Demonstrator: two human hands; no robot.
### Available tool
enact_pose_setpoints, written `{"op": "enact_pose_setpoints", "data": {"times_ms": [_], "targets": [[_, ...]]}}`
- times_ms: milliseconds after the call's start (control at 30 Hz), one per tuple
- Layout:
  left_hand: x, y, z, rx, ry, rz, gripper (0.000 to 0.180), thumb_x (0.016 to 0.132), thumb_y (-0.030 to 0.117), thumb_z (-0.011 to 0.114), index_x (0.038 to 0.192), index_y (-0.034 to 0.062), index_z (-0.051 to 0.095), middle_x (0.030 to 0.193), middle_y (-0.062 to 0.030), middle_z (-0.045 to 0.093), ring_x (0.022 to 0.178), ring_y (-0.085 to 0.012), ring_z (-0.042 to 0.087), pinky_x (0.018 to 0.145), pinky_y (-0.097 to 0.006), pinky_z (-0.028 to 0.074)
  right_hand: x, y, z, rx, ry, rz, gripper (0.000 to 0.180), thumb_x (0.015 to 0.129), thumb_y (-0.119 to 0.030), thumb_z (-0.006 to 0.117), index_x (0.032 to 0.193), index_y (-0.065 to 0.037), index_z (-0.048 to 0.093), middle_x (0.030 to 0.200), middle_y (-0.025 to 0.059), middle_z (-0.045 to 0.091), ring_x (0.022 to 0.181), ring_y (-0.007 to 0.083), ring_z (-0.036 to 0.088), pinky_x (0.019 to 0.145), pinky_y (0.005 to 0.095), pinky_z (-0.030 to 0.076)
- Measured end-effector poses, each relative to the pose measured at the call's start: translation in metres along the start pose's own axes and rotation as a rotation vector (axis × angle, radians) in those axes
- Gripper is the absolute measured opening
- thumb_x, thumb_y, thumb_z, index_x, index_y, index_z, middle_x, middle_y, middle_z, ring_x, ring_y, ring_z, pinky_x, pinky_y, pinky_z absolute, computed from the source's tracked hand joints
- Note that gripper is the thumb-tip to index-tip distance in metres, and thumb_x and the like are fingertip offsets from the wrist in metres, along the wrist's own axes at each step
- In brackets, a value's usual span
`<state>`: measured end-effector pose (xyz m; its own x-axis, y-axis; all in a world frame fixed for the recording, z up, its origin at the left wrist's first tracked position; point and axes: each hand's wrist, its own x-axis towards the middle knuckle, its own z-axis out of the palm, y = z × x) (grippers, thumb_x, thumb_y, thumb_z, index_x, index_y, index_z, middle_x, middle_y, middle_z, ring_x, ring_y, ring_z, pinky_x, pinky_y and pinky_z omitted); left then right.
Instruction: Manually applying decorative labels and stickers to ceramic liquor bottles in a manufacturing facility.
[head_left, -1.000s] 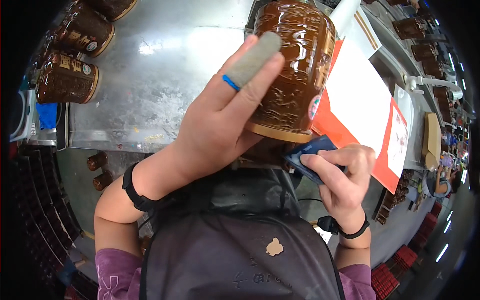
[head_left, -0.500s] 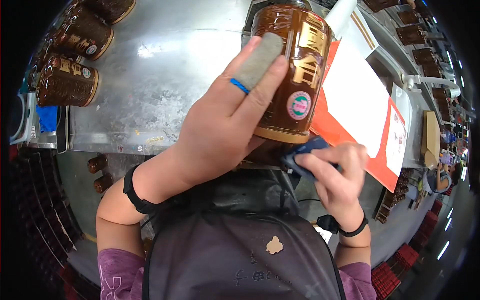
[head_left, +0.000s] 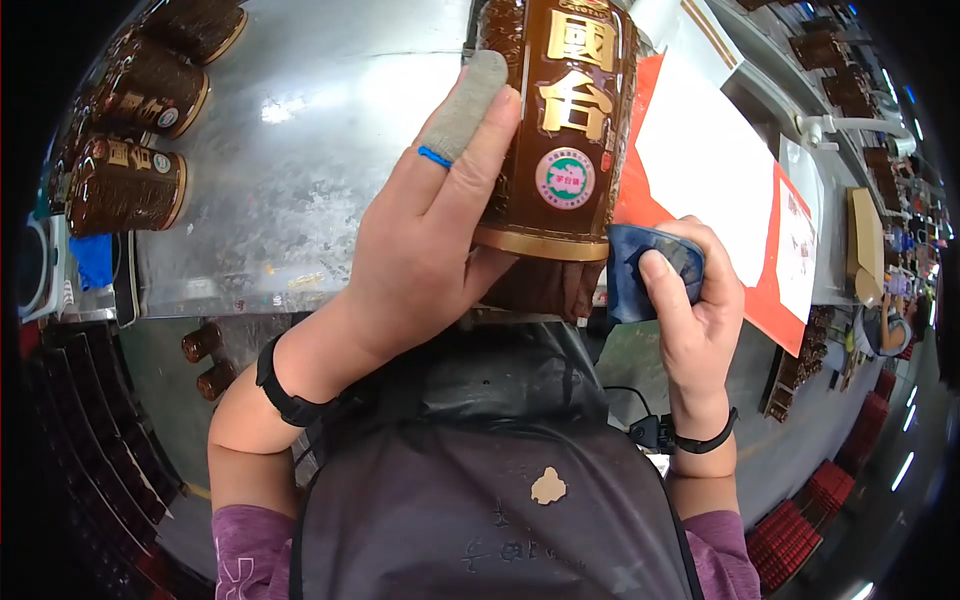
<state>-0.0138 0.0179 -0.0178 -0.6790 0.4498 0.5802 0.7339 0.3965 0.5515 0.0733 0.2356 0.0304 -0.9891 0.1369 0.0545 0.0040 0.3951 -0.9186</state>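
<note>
My left hand (head_left: 415, 225) grips a large glossy brown bottle (head_left: 568, 140) with raised gold characters, a round pink and green sticker and a gold band around its base. The bottle lies on its side, its base toward me. A grey finger cover with a blue edge sits on one finger along its left side; my thumb goes under the base, partly hidden. In my right hand (head_left: 700, 320) is a folded dark blue cloth (head_left: 630, 275), pinched between thumb and fingers. The cloth's edge comes close to the base rim; whether they touch I cannot tell.
Similar brown bottles (head_left: 125, 185) stand at the far left of the metal table (head_left: 290, 180). Right of my bottle lie white paper and an orange-red sheet (head_left: 770, 310). A brown cloth (head_left: 540, 290) hangs below the base. Far right, a person (head_left: 890, 325) sits near more bottles.
The bottle has turned, bringing its gold characters and sticker leftward and more face-on. My left hand has moved a little left with it. My right hand has tilted upright, showing more of the blue cloth.
</note>
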Motion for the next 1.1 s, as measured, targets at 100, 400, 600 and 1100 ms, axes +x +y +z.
{"op": "enact_pose_setpoints", "data": {"times_ms": [100,400,600,1100], "targets": [[-0.005,0.0,0.0,-0.014,-0.023,-0.019,0.08,0.078,0.008,0.074,0.148,-0.002,0.036,0.14,-0.022,0.05,0.122,-0.0381,0.055,0.099,-0.04,0.047,-0.004,0.013,-0.004,0.0,0.041,0.086,0.011,0.091,-0.005,0.065,0.099,0.002,0.062,0.085,0.0008,0.062,0.076,0.0055,0.055,0.069,0.0208,0.045],[-0.008,-0.001,0.002,-0.053,-0.036,-0.042,0.087,0.077,0.007,0.075,0.15,-0.004,0.03,0.137,-0.0246,0.052,0.115,-0.0402,0.057,0.094,-0.04,0.049,0.002,-0.006,0.008,0.213,-0.02,-0.001,0.009,0.093,-0.005,0.063,0.102,0.0,0.061,0.081,-0.0021,0.061,0.069,0.002,0.054,0.061,0.0186,0.043],[-0.011,-0.001,0.0,-0.104,-0.063,-0.105,0.085,0.079,0.004,0.072,0.151,-0.0049,0.027,0.139,-0.0255,0.05,0.117,-0.0409,0.056,0.096,-0.041,0.048,-0.004,0.025,-0.001,0.266,-0.01,0.339,0.015,0.094,-0.01,0.066,0.106,-0.001,0.064,0.084,-0.001,0.063,0.068,0.0028,0.057,0.06,0.0188,0.046],[-0.004,0.004,-0.057,0.133,-0.284,0.506,0.027,0.067,-0.002,0.078,0.093,0.0004,0.075,0.101,-0.0113,0.071,0.102,-0.0286,0.068,0.079,-0.032,0.06,0.132,0.044,-0.012,0.258,-0.411,0.273,0.04,0.097,-0.048,0.057,0.096,-0.008,0.063,0.071,-0.0043,0.056,0.052,0.0022,0.045,0.045,0.0188,0.036]]}}
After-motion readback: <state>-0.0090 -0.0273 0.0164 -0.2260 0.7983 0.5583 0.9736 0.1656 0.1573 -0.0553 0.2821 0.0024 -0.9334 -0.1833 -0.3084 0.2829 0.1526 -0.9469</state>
